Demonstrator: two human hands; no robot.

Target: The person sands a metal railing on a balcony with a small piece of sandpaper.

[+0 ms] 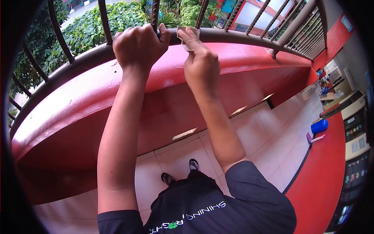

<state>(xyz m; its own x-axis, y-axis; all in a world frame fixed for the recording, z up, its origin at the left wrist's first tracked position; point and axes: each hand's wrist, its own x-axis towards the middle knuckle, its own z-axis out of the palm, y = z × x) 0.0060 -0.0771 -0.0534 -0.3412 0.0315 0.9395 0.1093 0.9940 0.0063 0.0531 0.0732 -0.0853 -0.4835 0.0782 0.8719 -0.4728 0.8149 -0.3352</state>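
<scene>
My left hand is wrapped over the dark metal railing, thumb pointing up beside an upright bar. Just to its right, my right hand presses a small folded tan sheet that looks like sandpaper against the same rail. Two fingers lie stretched along the sheet, and its lower edge shows beneath them. The sheet's underside is hidden. Both forearms reach forward over a glossy red ledge, which runs below the rail.
Twisted upright bars rise from the rail, with green shrubs behind them. Below the ledge is a red wall; my feet stand on the tiled floor. A blue container sits at the right on a red surface.
</scene>
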